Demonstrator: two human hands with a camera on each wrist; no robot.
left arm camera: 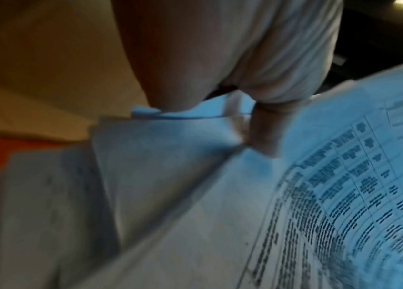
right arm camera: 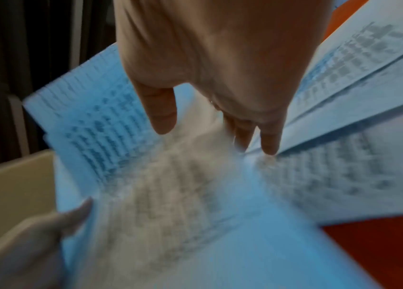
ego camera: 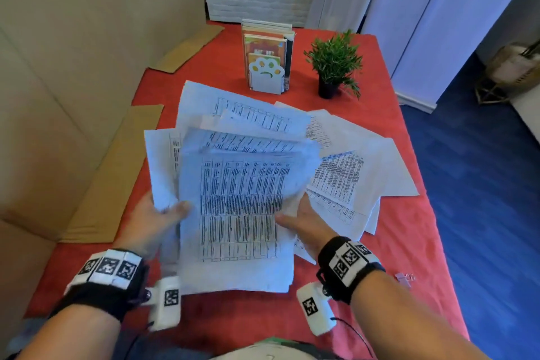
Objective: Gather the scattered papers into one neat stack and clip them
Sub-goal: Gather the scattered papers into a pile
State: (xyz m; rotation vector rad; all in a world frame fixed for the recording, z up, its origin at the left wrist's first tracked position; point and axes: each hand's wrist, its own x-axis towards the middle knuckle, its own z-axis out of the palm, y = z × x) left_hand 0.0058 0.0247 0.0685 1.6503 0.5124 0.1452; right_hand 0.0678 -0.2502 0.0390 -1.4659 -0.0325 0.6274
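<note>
- Over the near half of a red-covered table (ego camera: 409, 242), a person lifts a loose bundle of printed papers (ego camera: 239, 213) between both hands.
- Left hand (ego camera: 157, 219) pinches the bundle's left edge, thumb on top of the sheets and fingers hidden beneath; the left wrist view shows that thumb (left arm camera: 264, 135) pressed on the paper.
- Right hand (ego camera: 301, 222) takes the right edge, thumb on the printed face; in the right wrist view its fingers (right arm camera: 269, 140) reach down among the sheets, though blur hides just how tightly they close.
- More printed sheets (ego camera: 350, 161) lie fanned and overlapping on the cloth, beyond and to the right of the held bundle.
- A small pale binder clip (ego camera: 404, 278) sits on the cloth at the near right, just beside the right wrist.
- At the far side, a white paw-fronted book stand (ego camera: 266, 79) holds a row of upright books (ego camera: 264, 44).
- Just right of it, a dark pot (ego camera: 328, 88) carries a green leafy plant (ego camera: 336, 58).
</note>
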